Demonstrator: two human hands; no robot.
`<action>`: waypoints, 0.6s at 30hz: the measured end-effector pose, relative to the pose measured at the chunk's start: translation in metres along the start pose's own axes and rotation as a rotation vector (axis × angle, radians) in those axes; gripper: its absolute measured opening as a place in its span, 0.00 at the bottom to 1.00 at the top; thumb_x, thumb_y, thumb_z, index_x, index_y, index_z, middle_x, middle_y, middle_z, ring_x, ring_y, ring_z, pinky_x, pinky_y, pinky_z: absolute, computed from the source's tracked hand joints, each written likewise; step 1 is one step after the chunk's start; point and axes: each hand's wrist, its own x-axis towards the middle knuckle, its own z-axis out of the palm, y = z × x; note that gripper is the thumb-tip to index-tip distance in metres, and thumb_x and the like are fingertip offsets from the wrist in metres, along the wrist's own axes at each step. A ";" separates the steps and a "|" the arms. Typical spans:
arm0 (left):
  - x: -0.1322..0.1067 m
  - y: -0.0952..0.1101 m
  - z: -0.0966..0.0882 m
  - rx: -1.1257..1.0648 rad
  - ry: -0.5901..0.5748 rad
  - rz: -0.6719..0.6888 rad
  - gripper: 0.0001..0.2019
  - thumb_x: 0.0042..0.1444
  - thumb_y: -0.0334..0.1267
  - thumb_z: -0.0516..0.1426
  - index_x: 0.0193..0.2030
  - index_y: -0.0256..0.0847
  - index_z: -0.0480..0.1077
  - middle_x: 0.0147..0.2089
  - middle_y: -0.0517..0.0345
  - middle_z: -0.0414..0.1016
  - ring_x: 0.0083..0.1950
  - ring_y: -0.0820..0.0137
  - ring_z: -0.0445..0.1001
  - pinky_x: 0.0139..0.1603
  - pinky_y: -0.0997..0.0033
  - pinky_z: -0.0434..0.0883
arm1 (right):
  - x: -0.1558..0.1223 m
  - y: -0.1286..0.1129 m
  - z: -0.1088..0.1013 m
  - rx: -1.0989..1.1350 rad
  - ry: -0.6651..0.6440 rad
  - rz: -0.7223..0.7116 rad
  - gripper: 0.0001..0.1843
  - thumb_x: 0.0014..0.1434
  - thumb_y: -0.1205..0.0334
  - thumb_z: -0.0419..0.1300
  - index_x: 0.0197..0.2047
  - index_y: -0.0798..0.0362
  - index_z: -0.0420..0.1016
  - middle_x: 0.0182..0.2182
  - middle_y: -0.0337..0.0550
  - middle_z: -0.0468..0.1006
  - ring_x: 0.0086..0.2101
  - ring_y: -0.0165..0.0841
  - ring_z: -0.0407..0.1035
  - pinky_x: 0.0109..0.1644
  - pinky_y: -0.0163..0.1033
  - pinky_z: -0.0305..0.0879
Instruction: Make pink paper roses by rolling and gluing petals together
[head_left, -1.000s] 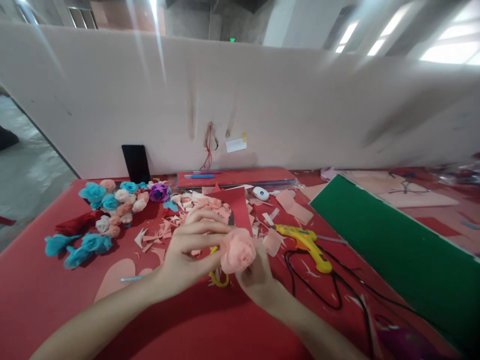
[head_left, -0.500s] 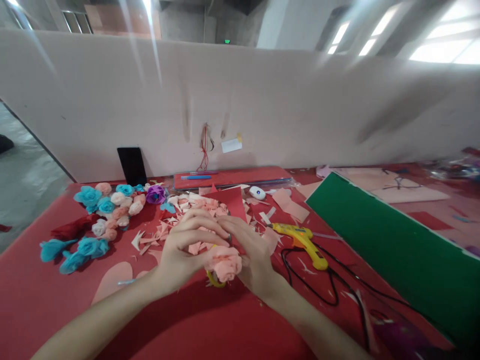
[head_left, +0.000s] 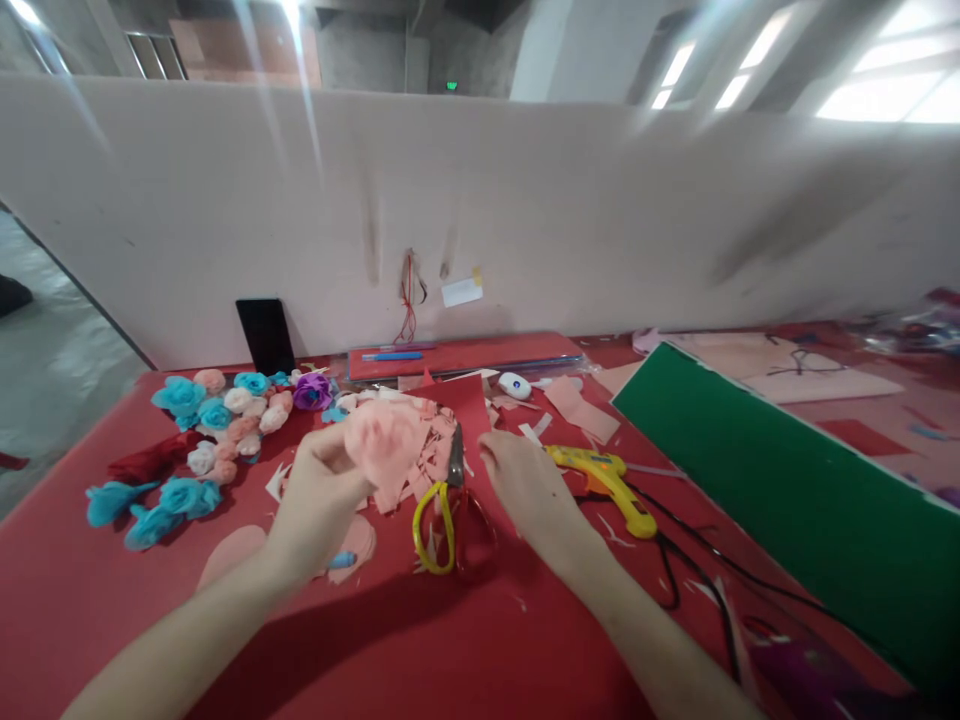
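In the head view, the left hand point(head_left: 306, 508) pinches the pink flower point(head_left: 381, 442) by its near edge, above the paper scraps point(head_left: 433, 462) and left of the scissors point(head_left: 455, 466); the right hand point(head_left: 534, 490), beside the glue gun point(head_left: 606, 478), looks loosely curled around nothing. The flower (thin paper, by its look) should be light, soft and easily crushed, best gripped gently from underneath.
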 end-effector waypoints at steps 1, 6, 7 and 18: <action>0.003 0.000 -0.001 -0.058 0.029 -0.045 0.02 0.39 0.33 0.64 0.22 0.39 0.75 0.25 0.60 0.70 0.31 0.73 0.67 0.33 0.75 0.67 | -0.002 0.004 0.002 -0.007 -0.009 0.015 0.07 0.59 0.67 0.52 0.35 0.57 0.72 0.31 0.46 0.76 0.33 0.34 0.71 0.39 0.41 0.66; 0.011 -0.009 -0.001 -0.265 -0.005 -0.165 0.03 0.43 0.35 0.62 0.28 0.41 0.75 0.29 0.62 0.72 0.38 0.74 0.69 0.44 0.76 0.65 | 0.003 0.002 0.005 0.013 -0.024 0.035 0.16 0.54 0.75 0.51 0.45 0.59 0.70 0.45 0.59 0.73 0.42 0.43 0.70 0.44 0.49 0.65; 0.011 -0.010 0.000 -0.282 -0.023 -0.185 0.03 0.43 0.35 0.62 0.28 0.41 0.74 0.29 0.62 0.72 0.38 0.74 0.69 0.44 0.75 0.65 | 0.005 -0.002 0.002 0.035 -0.025 0.024 0.18 0.53 0.75 0.50 0.46 0.59 0.70 0.46 0.59 0.73 0.43 0.44 0.70 0.44 0.50 0.66; -0.002 -0.007 0.009 -0.283 -0.110 -0.352 0.11 0.35 0.39 0.67 0.24 0.36 0.72 0.25 0.60 0.72 0.31 0.73 0.69 0.35 0.75 0.66 | -0.009 -0.069 -0.050 0.548 -0.008 -0.154 0.09 0.56 0.63 0.52 0.30 0.53 0.72 0.26 0.40 0.77 0.26 0.29 0.71 0.29 0.30 0.68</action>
